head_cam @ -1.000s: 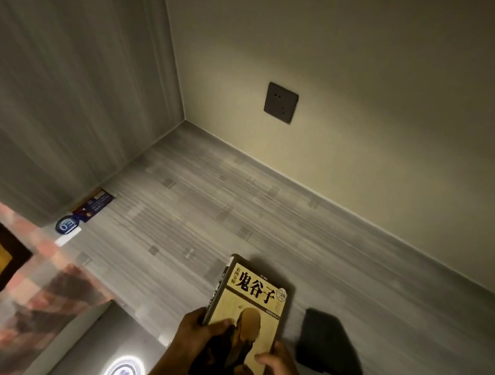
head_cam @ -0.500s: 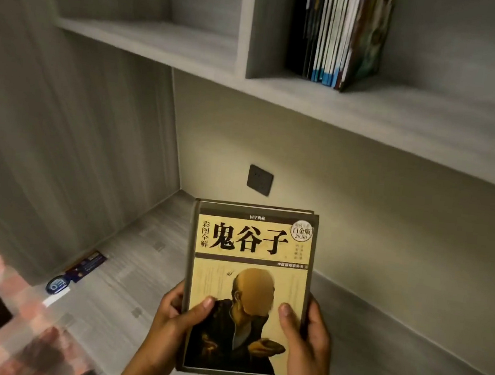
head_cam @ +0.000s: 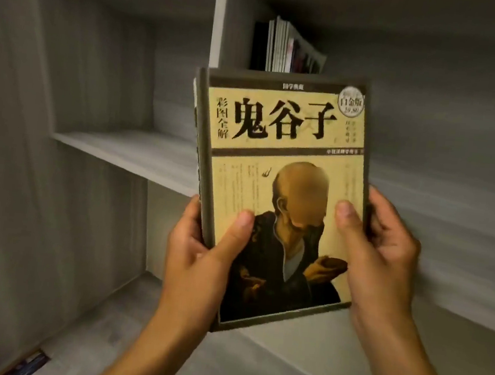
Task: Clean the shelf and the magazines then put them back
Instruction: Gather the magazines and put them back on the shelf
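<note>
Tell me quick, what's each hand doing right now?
Left hand: grip closed on the book, thumb on the front cover.
Right hand: grip closed on the same book's right edge, thumb on the cover.

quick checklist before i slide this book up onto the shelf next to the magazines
1. Grip: left hand and right hand both hold the book, thumbs on the front cover: ok.
2. Book upright, spine to the left: ok.
3. Row of magazines standing in the right compartment: ok, though they lean slightly.
4. Free room beside the magazines: cannot tell, the book hides that part of the shelf.
5. Shelf wiped clean: cannot tell in this dim, blurred view.
6. Left compartment bare as a fallback spot: ok.
</note>
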`<control>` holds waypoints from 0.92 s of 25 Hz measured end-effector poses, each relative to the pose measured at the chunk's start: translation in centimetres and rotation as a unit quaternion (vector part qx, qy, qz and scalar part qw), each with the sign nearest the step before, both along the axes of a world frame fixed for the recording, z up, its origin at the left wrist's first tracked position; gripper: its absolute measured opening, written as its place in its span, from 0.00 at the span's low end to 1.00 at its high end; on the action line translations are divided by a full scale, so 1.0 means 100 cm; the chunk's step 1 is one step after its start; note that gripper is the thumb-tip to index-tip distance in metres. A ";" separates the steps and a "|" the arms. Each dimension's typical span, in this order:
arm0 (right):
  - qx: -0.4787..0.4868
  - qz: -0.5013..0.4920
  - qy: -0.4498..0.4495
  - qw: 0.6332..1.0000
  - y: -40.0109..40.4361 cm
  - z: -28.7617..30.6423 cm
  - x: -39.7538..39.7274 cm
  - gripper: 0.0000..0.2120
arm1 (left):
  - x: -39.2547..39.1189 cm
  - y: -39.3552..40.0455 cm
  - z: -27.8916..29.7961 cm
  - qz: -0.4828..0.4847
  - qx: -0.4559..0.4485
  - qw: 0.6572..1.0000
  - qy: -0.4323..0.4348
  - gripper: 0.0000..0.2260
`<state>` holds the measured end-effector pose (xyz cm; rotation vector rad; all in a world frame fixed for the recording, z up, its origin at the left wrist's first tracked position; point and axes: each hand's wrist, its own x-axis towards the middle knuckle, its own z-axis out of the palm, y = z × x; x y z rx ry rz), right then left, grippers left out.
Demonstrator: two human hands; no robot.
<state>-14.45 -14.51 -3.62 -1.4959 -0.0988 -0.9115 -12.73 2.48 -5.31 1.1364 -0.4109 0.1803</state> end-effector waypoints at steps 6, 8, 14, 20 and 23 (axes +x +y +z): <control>-0.049 -0.062 0.008 0.997 -0.040 0.067 0.068 0.22 | 0.056 -0.045 0.066 0.034 0.000 0.998 -0.054 0.12; -0.129 -0.099 0.069 0.984 -0.044 0.074 0.085 0.28 | 0.073 -0.063 0.071 0.079 0.017 0.993 -0.084 0.14; -0.199 0.144 0.206 0.947 -0.029 0.023 0.114 0.37 | 0.123 -0.104 0.044 0.249 0.113 0.946 -0.176 0.22; -0.308 0.184 0.277 0.891 -0.050 0.039 0.146 0.52 | 0.152 -0.114 0.047 0.204 0.201 0.945 -0.160 0.32; -0.338 0.107 0.264 0.897 -0.053 0.035 0.165 0.51 | 0.160 -0.116 0.046 0.216 0.323 0.905 -0.172 0.33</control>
